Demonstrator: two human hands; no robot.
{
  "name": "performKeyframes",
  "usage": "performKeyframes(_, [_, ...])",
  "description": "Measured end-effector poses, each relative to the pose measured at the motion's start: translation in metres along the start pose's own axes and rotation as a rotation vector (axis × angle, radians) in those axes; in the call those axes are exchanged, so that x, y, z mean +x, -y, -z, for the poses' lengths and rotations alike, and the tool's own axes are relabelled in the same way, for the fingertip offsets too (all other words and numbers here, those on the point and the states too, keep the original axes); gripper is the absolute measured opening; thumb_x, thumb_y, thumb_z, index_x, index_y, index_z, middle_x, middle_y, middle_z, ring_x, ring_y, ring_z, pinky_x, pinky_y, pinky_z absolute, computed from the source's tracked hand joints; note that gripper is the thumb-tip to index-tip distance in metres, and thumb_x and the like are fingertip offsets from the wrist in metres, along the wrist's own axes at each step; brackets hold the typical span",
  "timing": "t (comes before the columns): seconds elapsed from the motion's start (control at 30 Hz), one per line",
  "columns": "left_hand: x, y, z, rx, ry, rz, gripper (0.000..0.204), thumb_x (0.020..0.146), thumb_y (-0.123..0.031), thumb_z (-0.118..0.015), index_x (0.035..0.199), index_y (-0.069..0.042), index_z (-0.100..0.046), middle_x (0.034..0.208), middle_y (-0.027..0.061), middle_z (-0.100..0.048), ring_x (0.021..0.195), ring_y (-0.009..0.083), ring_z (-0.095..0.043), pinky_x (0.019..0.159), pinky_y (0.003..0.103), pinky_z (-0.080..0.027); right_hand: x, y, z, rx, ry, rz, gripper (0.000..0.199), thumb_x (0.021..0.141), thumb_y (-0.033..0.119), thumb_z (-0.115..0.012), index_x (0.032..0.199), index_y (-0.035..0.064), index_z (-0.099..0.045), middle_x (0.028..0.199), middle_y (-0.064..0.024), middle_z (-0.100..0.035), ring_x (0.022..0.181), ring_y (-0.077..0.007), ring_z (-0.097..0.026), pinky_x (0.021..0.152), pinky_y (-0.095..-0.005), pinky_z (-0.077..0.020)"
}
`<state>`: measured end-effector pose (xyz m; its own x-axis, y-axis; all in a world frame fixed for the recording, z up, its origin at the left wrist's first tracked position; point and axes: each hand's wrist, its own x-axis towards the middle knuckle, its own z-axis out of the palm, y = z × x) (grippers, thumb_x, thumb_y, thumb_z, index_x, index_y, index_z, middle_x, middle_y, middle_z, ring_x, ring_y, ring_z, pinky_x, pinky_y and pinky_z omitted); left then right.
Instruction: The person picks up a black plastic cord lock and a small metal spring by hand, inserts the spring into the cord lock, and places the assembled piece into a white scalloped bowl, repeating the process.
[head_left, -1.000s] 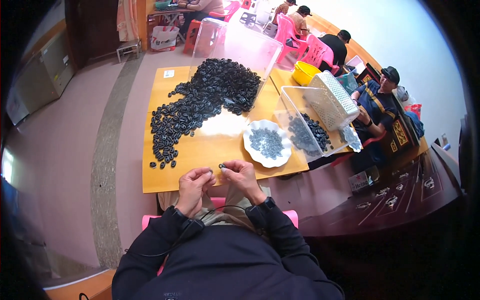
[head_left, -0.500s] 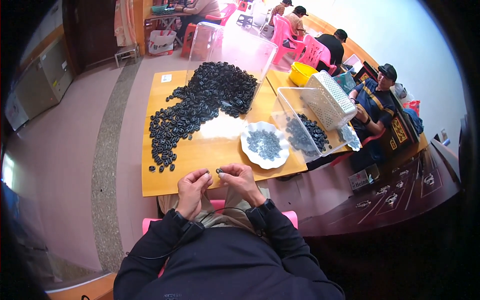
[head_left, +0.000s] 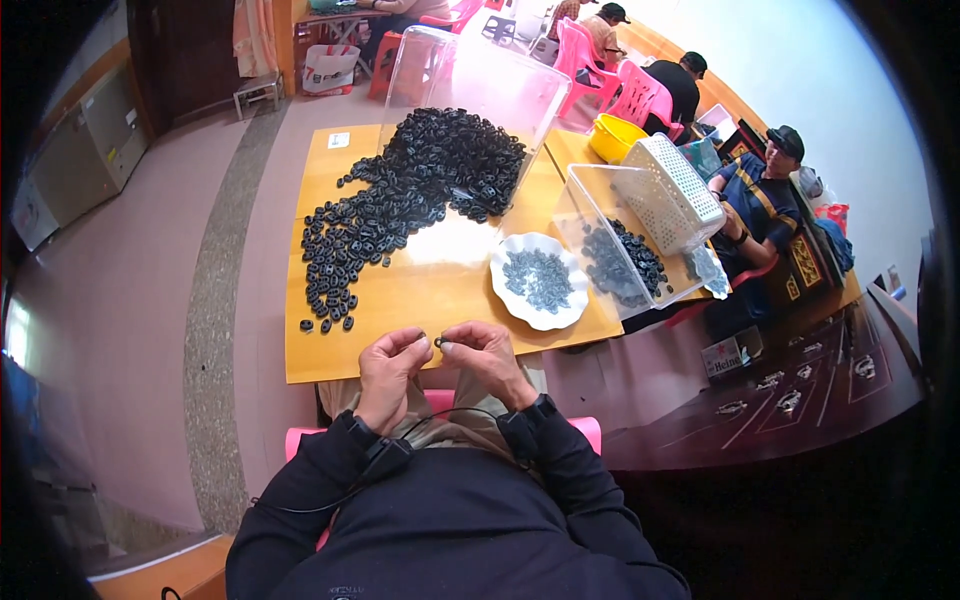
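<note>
At the near edge of the table (head_left: 450, 330), my two hands are close together with the fingertips almost meeting. A small black oval piece (head_left: 439, 341) is pinched between thumb and forefinger of my right hand (head_left: 485, 362). My left hand (head_left: 390, 378) is closed in a pinch too, on something too small to make out. Beyond them spreads a large heap of black oval pieces with holes (head_left: 440, 165), thinning into loose ones toward the left. A white scalloped plate (head_left: 508, 305) holds many tiny greyish, see-through bits.
A clear plastic bin (head_left: 540, 85) lies tipped behind the heap. To the right, another clear bin (head_left: 580, 195) holds black pieces, beside a white perforated basket (head_left: 670, 190) and a yellow basin (head_left: 615, 138). A co-worker (head_left: 765, 200) sits at the right; others sit farther back.
My left fingertips have come nearer to the black piece in my right hand, narrowing the gap. The whole view has shifted slightly; the heap and plate look unchanged.
</note>
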<state>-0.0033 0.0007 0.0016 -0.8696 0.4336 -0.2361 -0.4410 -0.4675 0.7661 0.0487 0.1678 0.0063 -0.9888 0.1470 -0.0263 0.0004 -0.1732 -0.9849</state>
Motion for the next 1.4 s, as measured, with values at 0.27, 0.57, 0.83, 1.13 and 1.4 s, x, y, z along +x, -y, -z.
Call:
performKeyframes(0.27, [0.001, 0.002, 0.002, -0.009, 0.019, -0.007, 0.019, 0.085, 0.001, -0.065, 0.103, 0.002, -0.060, 0.093, 0.0071, -0.064, 0.081, 0.0148, -0.063, 0.076, 0.027, -0.054, -0.001, -0.008, 0.000, -0.038, 0.047, -0.027, 0.021, 0.086, 0.007, -0.067, 0.104, -0.0029, -0.065, 0.087, -0.0056, -0.068, 0.075, -0.0095, -0.063, 0.067, -0.0232, -0.0533])
performKeyframes(0.57, [0.000, 0.001, 0.001, 0.001, 0.029, 0.004, 0.018, 0.085, 0.001, -0.065, 0.102, 0.001, -0.061, 0.093, 0.0066, -0.064, 0.082, 0.0149, -0.063, 0.076, 0.027, -0.054, -0.001, -0.005, -0.003, 0.016, 0.074, -0.022, 0.022, 0.085, 0.003, -0.068, 0.105, -0.0030, -0.064, 0.090, -0.0047, -0.068, 0.077, -0.0085, -0.063, 0.069, -0.0223, -0.0536])
performKeyframes(0.83, [0.000, 0.001, 0.000, -0.011, 0.023, 0.007, 0.018, 0.085, 0.001, -0.065, 0.102, 0.001, -0.061, 0.095, 0.0066, -0.064, 0.084, 0.0150, -0.063, 0.077, 0.027, -0.053, 0.000, -0.009, -0.004, 0.043, 0.082, 0.000, 0.022, 0.086, 0.003, -0.066, 0.106, -0.0030, -0.064, 0.091, -0.0054, -0.068, 0.077, -0.0081, -0.063, 0.069, -0.0222, -0.0541])
performKeyframes(1.13, [0.003, 0.004, 0.003, 0.003, 0.025, -0.012, 0.021, 0.085, 0.000, -0.066, 0.104, 0.002, -0.060, 0.097, 0.0080, -0.064, 0.086, 0.0151, -0.062, 0.078, 0.027, -0.052, -0.002, -0.010, -0.009, 0.044, 0.040, -0.042, 0.019, 0.087, 0.006, -0.066, 0.104, -0.0032, -0.065, 0.090, -0.0064, -0.068, 0.077, -0.0099, -0.065, 0.068, -0.0236, -0.0559])
performKeyframes(1.4, [0.004, 0.005, 0.005, 0.019, 0.043, -0.020, 0.024, 0.085, 0.000, -0.066, 0.108, 0.003, -0.060, 0.099, 0.0086, -0.064, 0.088, 0.0152, -0.062, 0.080, 0.027, -0.052, -0.002, -0.009, -0.012, 0.062, 0.031, -0.031, 0.017, 0.089, 0.009, -0.065, 0.101, -0.0033, -0.065, 0.090, -0.0075, -0.068, 0.076, -0.0106, -0.065, 0.068, -0.0235, -0.0556])
